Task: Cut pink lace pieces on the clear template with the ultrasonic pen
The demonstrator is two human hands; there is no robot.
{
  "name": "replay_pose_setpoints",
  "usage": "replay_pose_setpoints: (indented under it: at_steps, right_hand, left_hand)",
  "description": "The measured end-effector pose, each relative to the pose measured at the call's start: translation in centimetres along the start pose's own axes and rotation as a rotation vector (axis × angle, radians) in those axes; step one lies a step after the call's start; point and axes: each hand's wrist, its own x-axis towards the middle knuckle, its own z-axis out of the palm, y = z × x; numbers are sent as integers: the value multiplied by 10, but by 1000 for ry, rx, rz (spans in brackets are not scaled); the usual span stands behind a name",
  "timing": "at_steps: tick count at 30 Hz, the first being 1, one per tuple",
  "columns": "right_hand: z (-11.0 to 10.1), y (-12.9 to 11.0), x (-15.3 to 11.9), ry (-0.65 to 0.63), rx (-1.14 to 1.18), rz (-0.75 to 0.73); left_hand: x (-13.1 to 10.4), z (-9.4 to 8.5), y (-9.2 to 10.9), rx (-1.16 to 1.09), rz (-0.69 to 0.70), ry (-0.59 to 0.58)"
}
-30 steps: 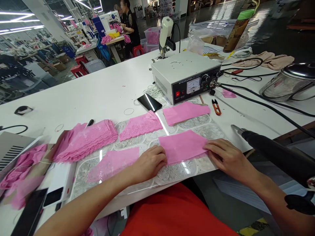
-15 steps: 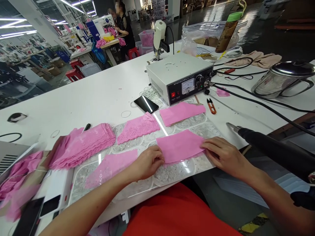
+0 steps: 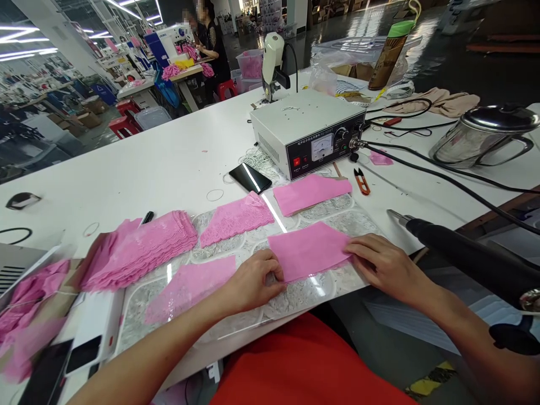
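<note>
A plain pink fabric piece (image 3: 310, 250) lies flat on the patterned mat (image 3: 291, 304) near the table's front edge. My left hand (image 3: 258, 280) pinches its lower left corner, thumb and fingers together. At its right end, my right hand (image 3: 377, 260) has its fingers closed on the edge. Behind it is another plain pink piece (image 3: 310, 193). A lace-edged pink piece (image 3: 238, 219) lies to the left, and a sheer pink piece (image 3: 192, 287) is partly beside my left forearm. Further left sits a stack of pink lace pieces (image 3: 147, 247).
A control box (image 3: 307, 132) stands behind the fabric, with a phone (image 3: 250, 178) beside it. Orange snips (image 3: 361, 181), a black-handled tool (image 3: 464, 253) with cables, and a glass pot (image 3: 485, 138) are at the right. A person (image 3: 211, 45) is in the background.
The fingers of my left hand have shifted slightly down and right along the corner of the fabric. My right hand and the fabric look nearly unchanged.
</note>
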Motion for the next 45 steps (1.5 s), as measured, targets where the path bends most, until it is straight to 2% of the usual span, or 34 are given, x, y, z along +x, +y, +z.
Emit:
replay_pose_setpoints:
  at_steps: [8, 23, 34, 38, 42, 45]
  right_hand:
    - [1, 1, -2, -7, -21, -13]
    - [2, 1, -1, 1, -12, -10]
    - [3, 1, -2, -3, -4, -9]
    - [-4, 1, 0, -36, 18, 9]
    - [-17, -11, 13, 10, 63, 26]
    - [-11, -38, 29, 64, 113, 13]
  left_hand:
    - [0, 6, 2, 27, 8, 26]
    - [0, 5, 1, 11, 11, -2]
    - [4, 1, 0, -81, -36, -29]
    - [5, -1, -1, -136, -60, -21]
    - [4, -3, -4, -209, -70, -10]
    - [3, -3, -9, -261, -63, -2]
